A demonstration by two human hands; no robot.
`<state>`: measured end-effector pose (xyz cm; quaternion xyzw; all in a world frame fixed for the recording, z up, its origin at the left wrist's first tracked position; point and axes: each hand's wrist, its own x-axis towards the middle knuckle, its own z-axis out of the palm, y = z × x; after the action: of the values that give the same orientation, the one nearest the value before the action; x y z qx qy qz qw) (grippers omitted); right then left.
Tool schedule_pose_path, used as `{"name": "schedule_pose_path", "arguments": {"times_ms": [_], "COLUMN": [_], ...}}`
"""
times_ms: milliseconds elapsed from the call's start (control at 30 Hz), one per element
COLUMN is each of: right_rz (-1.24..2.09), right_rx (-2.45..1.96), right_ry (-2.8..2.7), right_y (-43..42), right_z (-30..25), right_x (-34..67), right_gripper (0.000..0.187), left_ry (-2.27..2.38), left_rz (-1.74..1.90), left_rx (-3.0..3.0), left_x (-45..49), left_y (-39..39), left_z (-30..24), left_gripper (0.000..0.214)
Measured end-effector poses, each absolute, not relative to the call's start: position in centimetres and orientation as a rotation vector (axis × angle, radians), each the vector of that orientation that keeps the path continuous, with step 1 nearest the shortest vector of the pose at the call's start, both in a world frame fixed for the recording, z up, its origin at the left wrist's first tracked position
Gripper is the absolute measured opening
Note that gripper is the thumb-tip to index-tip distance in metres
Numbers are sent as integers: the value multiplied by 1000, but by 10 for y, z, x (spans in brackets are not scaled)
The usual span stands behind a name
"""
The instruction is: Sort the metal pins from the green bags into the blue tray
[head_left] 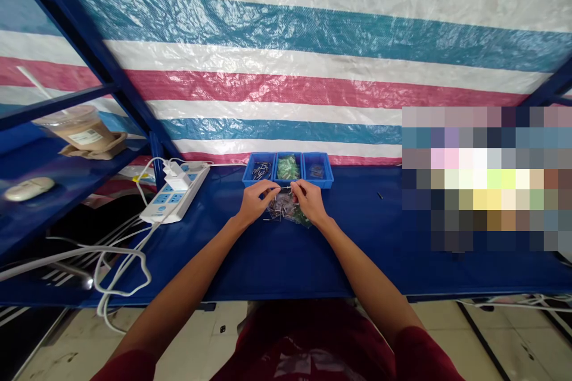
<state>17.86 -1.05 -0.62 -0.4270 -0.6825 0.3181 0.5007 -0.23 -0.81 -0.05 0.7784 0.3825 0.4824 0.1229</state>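
Observation:
My left hand (258, 201) and my right hand (310, 200) meet just in front of three joined blue bins. Fingers of both are pinched on a short, thin screw-like metal piece (286, 188) held level between them; its exact kind is too small to tell. Under the hands lies a pile of metal screws (280, 211), partly in clear plastic, with some green pieces (302, 218) at its right side. The left bin (245, 179) holds dark metal screws, the middle bin (277, 181) pale green plastic pieces, the right bin (330, 180) a few small dark metal pieces.
A white power strip (154, 214) with plugs and loose white cables (129, 292) lies left on the blue table (286, 268). A left shelf bears a drink cup (83, 128) and a mouse (30, 189). One small dark piece (379, 195) lies right. The far right is pixelated.

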Motion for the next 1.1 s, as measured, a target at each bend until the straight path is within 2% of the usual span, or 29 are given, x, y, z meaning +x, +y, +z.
{"name": "schedule_pose_path", "arguments": {"times_ms": [100, 233, 367, 633, 833, 1100], "right_rz": [825, 816, 797, 863, 970, 898], "right_rx": [-1046, -1017, -1007, -1012, -1027, -1086], "right_ry": [-1641, -1632, -1631, -1579, -1562, -1620], "right_y": [-10, -9, -10, -9, -9, -9], "right_z": [-8, -7, -6, -9, -12, -13], "right_x": [179, 179, 178, 176, 173, 171], "right_gripper": [40, 26, 21, 26, 30, 36], "left_ry": [1142, 1160, 1145, 1008, 1006, 977], "left_rz": [1374, 1314, 1285, 1279, 1369, 1365], "left_rx": [2214, 2125, 2074, 1695, 1623, 1608], "left_x": [-2, -4, -5, 0, 2, 5], "left_y": [-8, -8, -7, -3, 1, -4], "left_z": [1, 1, 0, -1, -4, -1], "left_gripper": [26, 28, 30, 28, 25, 27]}}
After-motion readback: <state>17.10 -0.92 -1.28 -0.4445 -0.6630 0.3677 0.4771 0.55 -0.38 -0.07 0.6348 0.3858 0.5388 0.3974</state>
